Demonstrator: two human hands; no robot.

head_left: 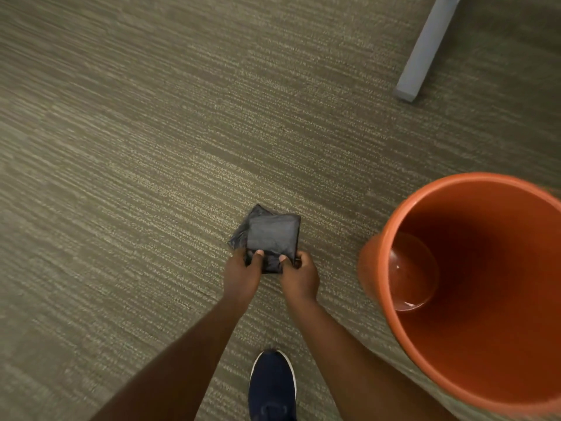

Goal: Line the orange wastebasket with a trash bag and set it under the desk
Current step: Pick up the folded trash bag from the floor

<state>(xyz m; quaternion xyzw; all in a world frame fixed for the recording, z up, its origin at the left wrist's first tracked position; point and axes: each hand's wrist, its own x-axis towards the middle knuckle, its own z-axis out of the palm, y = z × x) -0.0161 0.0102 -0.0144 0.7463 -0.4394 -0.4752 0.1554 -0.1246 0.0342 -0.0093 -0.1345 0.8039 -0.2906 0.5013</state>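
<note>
A folded dark grey trash bag (270,235) is held out over the carpet in front of me. My left hand (241,276) pinches its near left edge, thumb on top. My right hand (300,276) pinches its near right edge the same way. One flap of the bag sticks out at the far left corner. The orange wastebasket (391,247) stands upright on the floor to the right of my hands, apart from them. Its inside is bare, with no bag in it.
A grey metal desk foot (425,53) rests on the carpet at the far right. My dark blue shoe (271,387) is on the floor below my hands. Grey-green carpet (121,147) stretches to the left and ahead.
</note>
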